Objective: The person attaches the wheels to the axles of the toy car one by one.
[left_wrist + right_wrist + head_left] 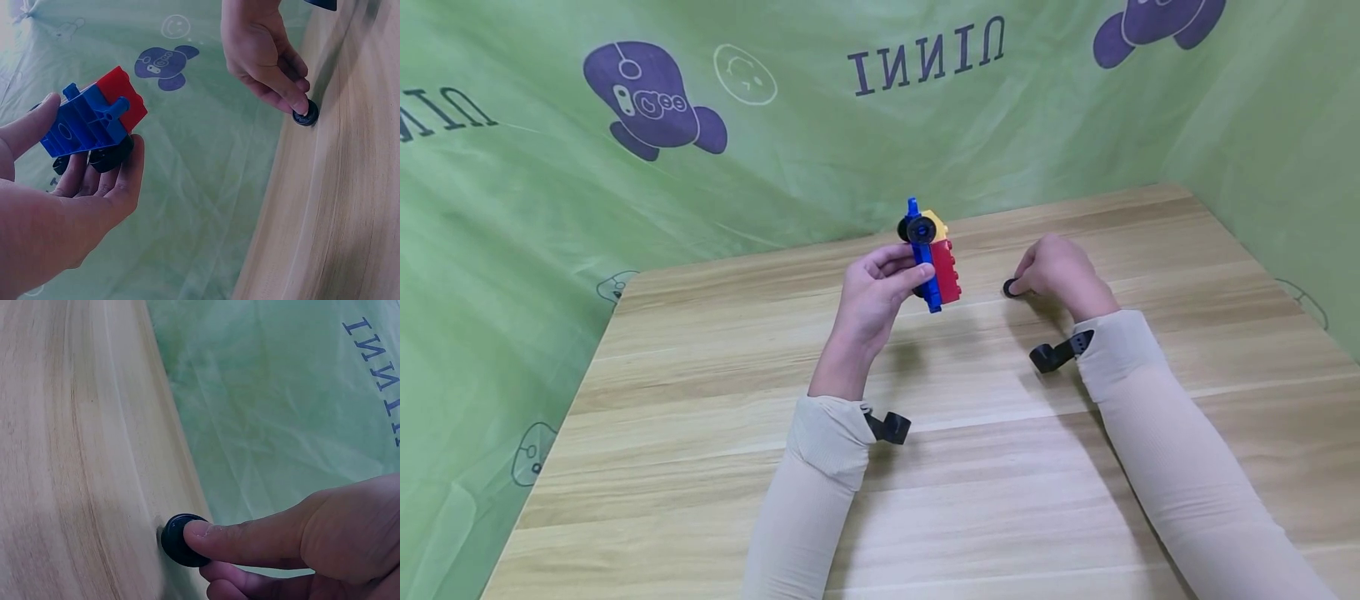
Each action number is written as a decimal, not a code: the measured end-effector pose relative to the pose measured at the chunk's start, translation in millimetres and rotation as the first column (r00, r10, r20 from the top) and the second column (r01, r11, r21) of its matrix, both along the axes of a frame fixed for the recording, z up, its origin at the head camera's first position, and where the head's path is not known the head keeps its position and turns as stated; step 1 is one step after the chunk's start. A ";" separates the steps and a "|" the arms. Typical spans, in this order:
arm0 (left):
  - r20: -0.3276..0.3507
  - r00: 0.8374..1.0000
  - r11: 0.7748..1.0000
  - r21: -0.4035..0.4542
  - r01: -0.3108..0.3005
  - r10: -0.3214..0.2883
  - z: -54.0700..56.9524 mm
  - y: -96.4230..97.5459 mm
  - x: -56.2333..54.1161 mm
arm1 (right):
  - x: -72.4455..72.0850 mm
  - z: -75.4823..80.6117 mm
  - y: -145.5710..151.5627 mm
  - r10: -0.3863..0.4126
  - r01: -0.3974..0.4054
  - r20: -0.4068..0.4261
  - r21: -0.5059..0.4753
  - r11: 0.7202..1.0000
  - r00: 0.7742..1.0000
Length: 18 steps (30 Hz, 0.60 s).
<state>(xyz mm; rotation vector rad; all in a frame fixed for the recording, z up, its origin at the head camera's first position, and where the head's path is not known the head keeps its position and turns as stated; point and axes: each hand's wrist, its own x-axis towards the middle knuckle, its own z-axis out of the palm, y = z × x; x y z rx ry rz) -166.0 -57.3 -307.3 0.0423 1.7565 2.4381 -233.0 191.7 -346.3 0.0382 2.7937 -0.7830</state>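
Note:
Raised over the table, my left hand (871,292) grips a toy car (945,271) by its blue base, thumb on one side and fingers on the other. The car is tilted on end, with red and yellow blocks on the blue base and black wheels fitted. In the left wrist view its underside (81,125) faces the camera, and a bare axle stub (117,109) sticks out above the wheels. To the right, my right hand (1060,271) pinches a small black wheel (181,540) between thumb and fingers, close over the tabletop.
The wooden table (970,500) spans the area below both hands. A green printed curtain (805,167) hangs behind its back edge and along the sides. Black wrist mounts (891,427) jut from both sleeves.

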 end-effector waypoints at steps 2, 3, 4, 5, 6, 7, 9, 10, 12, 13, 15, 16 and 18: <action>0.003 1.000 1.000 0.002 -0.001 0.001 0.2 -0.2 -0.3 | -0.2 1.1 -0.2 -0.002 0.002 0.001 -0.013 1.000 1.000; 0.005 1.000 1.000 0.005 -0.003 0.003 0.4 -0.4 -0.6 | -0.4 1.9 -0.2 0.000 0.000 0.002 -0.023 1.000 1.000; 0.006 1.000 1.000 0.008 -0.005 0.005 0.3 -0.6 -0.8 | -0.7 2.7 -0.2 0.006 -0.006 0.005 -0.034 0.999 1.000; 0.008 1.000 1.000 0.010 -0.007 0.006 0.1 -0.8 -1.1 | -0.7 4.1 -0.4 0.015 -0.015 0.006 -0.045 0.999 1.000; 0.009 1.000 1.000 0.013 -0.008 0.008 0.0 -1.0 -1.4 | -0.6 6.1 -0.7 0.027 -0.027 0.008 -0.059 0.998 1.000; 0.010 1.000 1.000 0.016 -0.009 0.009 -0.1 -1.2 -1.7 | -0.2 8.6 -1.5 0.040 -0.039 0.009 -0.079 0.996 0.999; 0.012 1.000 1.000 0.020 -0.011 0.010 -0.3 -1.6 -2.1 | 1.4 14.8 -4.0 0.065 -0.063 0.007 -0.136 0.989 0.998; 0.014 1.000 1.000 0.021 -0.011 0.011 -0.3 -1.9 -2.3 | 2.7 18.7 -5.7 0.076 -0.073 0.012 -0.167 0.983 0.997; 0.015 1.000 1.000 0.025 -0.012 0.012 -0.3 -2.2 -2.7 | 6.4 27.5 -8.9 0.099 -0.094 0.008 -0.234 0.968 0.995; 0.015 1.000 1.000 0.026 -0.014 0.013 -0.3 -2.4 -2.9 | 8.7 32.1 -10.4 0.110 -0.106 0.001 -0.265 0.958 0.994; 0.015 1.000 0.999 0.032 -0.016 0.016 -0.4 -2.6 -3.2 | 14.3 41.8 -12.8 0.133 -0.130 -0.012 -0.308 0.943 0.991; 0.014 1.000 0.999 0.037 -0.018 0.017 -0.6 -2.7 -3.4 | 17.3 46.6 -13.7 0.143 -0.143 -0.022 -0.327 0.934 0.989; 0.010 1.000 0.999 0.045 -0.018 0.018 -0.9 -2.9 -3.8 | 23.4 55.3 -15.4 0.162 -0.168 -0.046 -0.354 0.920 0.986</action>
